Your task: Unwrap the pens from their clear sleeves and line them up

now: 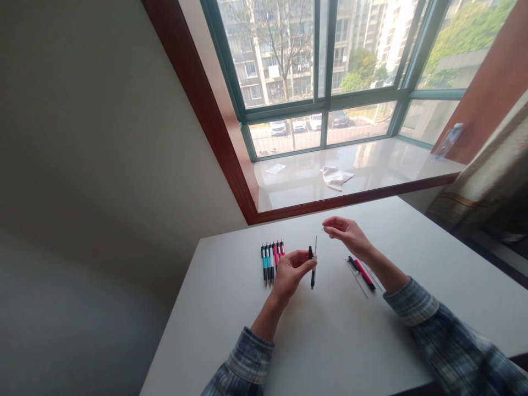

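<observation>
My left hand (291, 270) is closed over the table, pinching black pen parts (312, 279) between thumb and fingers. A thin pen refill (315, 243) stands upright out of that grip, beside a black upper piece (310, 252). Up and to the right, my right hand (347, 233) is closed in a pinch, apart from the left. A tiny pale piece (322, 229) shows at its fingertips, too small to name. Below the right hand lie a red-and-black pen barrel (364, 274) and several thin refills (358, 279). Left of my left hand, several click pens (268, 264) are lined up side by side.
The white table (330, 341) meets a wooden-framed window ledge (297, 190) at its far side. On the ledge lie a crumpled cloth (336, 179), a paper packet (275, 169) and a clear bottle (449, 142). A curtain (474, 187) hangs at the right.
</observation>
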Action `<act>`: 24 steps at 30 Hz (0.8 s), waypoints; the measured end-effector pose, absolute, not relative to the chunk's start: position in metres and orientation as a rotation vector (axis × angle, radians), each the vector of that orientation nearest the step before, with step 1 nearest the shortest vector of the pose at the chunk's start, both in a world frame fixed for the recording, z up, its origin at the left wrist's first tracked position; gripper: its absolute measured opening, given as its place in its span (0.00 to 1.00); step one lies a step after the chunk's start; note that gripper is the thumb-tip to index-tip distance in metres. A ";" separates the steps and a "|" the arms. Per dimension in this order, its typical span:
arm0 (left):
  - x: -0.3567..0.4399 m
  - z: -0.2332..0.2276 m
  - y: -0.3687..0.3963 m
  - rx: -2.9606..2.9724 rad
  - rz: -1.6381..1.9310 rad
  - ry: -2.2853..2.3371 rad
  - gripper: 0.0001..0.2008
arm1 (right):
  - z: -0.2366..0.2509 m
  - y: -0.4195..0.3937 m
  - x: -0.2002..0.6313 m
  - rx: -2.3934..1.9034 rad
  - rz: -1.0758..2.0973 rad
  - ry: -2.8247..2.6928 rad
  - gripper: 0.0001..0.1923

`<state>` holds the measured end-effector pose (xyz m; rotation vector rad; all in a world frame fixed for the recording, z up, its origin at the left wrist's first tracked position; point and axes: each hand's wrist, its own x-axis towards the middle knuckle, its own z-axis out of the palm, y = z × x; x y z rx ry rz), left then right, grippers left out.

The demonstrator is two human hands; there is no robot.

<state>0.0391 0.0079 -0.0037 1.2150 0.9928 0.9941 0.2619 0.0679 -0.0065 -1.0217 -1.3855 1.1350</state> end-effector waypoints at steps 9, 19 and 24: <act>0.043 -0.017 0.009 1.195 0.894 1.033 0.18 | -0.002 0.063 0.261 -0.961 1.271 -1.275 0.17; 0.043 -0.018 0.011 1.200 0.897 1.035 0.18 | 0.003 0.059 0.261 -0.995 1.226 -1.423 0.20; 0.042 -0.015 0.010 1.220 0.903 1.046 0.17 | 0.005 0.059 0.260 -0.993 1.268 -1.496 0.21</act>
